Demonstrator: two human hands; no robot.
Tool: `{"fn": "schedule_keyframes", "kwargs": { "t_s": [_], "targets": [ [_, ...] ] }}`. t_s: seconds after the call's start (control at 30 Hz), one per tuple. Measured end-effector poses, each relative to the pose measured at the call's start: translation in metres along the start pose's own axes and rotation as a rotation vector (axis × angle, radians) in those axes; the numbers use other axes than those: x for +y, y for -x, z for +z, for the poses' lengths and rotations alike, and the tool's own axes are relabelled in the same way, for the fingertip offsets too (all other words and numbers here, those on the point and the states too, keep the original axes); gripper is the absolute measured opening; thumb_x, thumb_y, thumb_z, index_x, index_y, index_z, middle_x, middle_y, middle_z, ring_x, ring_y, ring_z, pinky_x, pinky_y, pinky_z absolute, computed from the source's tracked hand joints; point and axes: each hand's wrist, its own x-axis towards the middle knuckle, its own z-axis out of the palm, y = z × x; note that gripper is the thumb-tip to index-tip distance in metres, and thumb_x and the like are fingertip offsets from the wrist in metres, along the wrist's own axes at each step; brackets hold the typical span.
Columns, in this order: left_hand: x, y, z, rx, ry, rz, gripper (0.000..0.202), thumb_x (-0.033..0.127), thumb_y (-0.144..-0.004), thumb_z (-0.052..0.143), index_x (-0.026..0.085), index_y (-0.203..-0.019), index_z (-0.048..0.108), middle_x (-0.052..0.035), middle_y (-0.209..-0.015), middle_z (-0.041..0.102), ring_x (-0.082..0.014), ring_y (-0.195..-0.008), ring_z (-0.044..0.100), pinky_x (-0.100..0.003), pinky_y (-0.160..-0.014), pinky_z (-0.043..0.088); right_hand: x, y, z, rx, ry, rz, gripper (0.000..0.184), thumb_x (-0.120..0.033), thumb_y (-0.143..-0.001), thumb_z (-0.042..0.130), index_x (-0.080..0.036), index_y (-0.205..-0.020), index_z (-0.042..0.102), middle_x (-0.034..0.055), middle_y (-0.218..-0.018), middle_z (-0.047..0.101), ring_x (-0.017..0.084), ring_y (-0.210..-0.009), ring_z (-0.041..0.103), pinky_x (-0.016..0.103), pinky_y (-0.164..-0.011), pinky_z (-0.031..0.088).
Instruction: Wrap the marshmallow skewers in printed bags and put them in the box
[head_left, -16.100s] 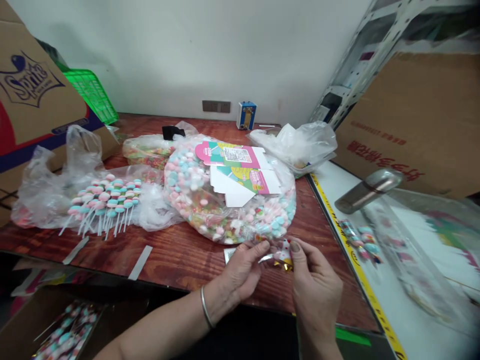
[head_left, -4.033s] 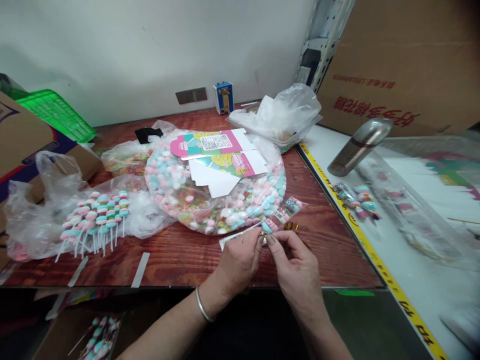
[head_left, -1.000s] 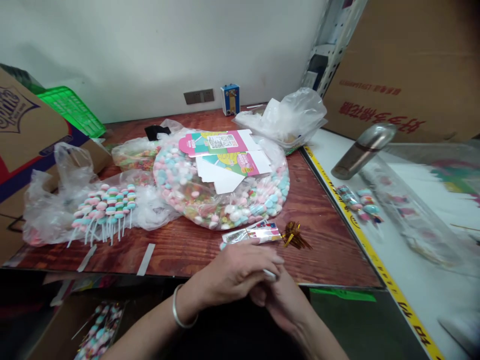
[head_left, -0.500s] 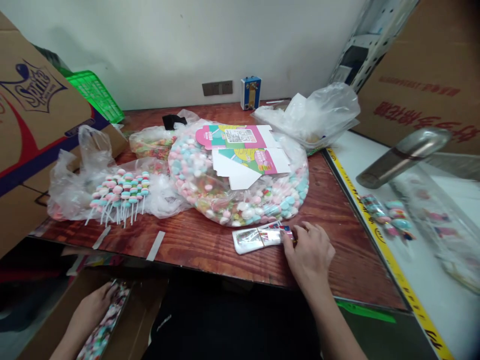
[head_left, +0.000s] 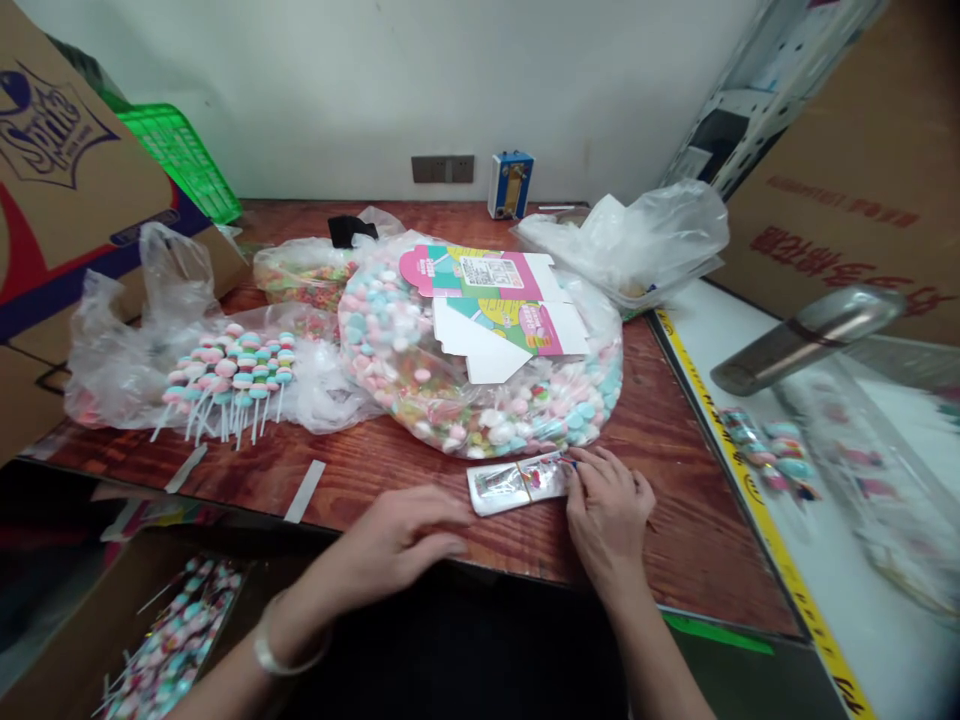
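Wrapper stack (head_left: 519, 481) under right hand (head_left: 609, 513) fingertips (fingers spread), left hand (head_left: 397, 541) open, empty, near table (head_left: 390, 470) edge.

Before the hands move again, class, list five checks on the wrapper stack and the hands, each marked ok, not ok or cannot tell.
1. Right hand touches the wrapper stack: ok.
2. Left hand holds something: not ok, palm down, nothing visible.
3. Stack lies flat on the table: ok.
4. Unwrapped lollipops lie near the left hand: not ok, far left.
5. Single wrapper separated: cannot tell.
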Motion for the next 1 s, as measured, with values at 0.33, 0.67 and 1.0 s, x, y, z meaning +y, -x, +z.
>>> {"fn": "schedule_keyframes", "kwargs": {
  "t_s": [0.33,0.67,1.0],
  "targets": [
    [-0.018,-0.086,0.097,0.183,-0.362,0.095,0.080,0.016,-0.082,0.063,0.018,-0.149,0.019,-0.0154,-0.128,0.057,-0.0281,-0.117,0.053,-0.045,-0.096,0.045,-0.004,0.002,-0.021,0.138,0.122,-0.083,0.021,-0.018,-0.089,0.051,-0.018,-0.102,0.067,0.0103,-0.106,0.071,0.025,-0.098,0.062,0.045,-0.093,0.035],
    [-0.005,-0.082,0.085,0.177,-0.071,0.075,0.055,0.020,-0.076,0.070,0.022,-0.129,0.053,-0.0118,-0.122,0.060,-0.0288,-0.115,0.052,-0.046,-0.099,0.041,-0.019,-0.025,-0.074,0.309,-0.253,0.459,0.029,-0.038,-0.090,0.056,-0.016,-0.102,0.070,0.0072,-0.084,0.072,0.020,-0.073,0.064,0.029,-0.068,0.045],
    [0.050,-0.090,0.077,0.444,1.520,-0.282,0.029,0.035,-0.070,0.078,0.014,-0.087,0.068,-0.0037,-0.080,0.066,-0.0125,-0.072,0.058,-0.027,-0.073,0.048,-0.053,-0.009,-0.067,0.069,-0.617,0.452,0.028,-0.039,-0.085,0.063,-0.019,-0.102,0.068,0.0070,-0.094,0.072,0.020,-0.081,0.066,0.031,-0.076,0.051]
  ]
}}
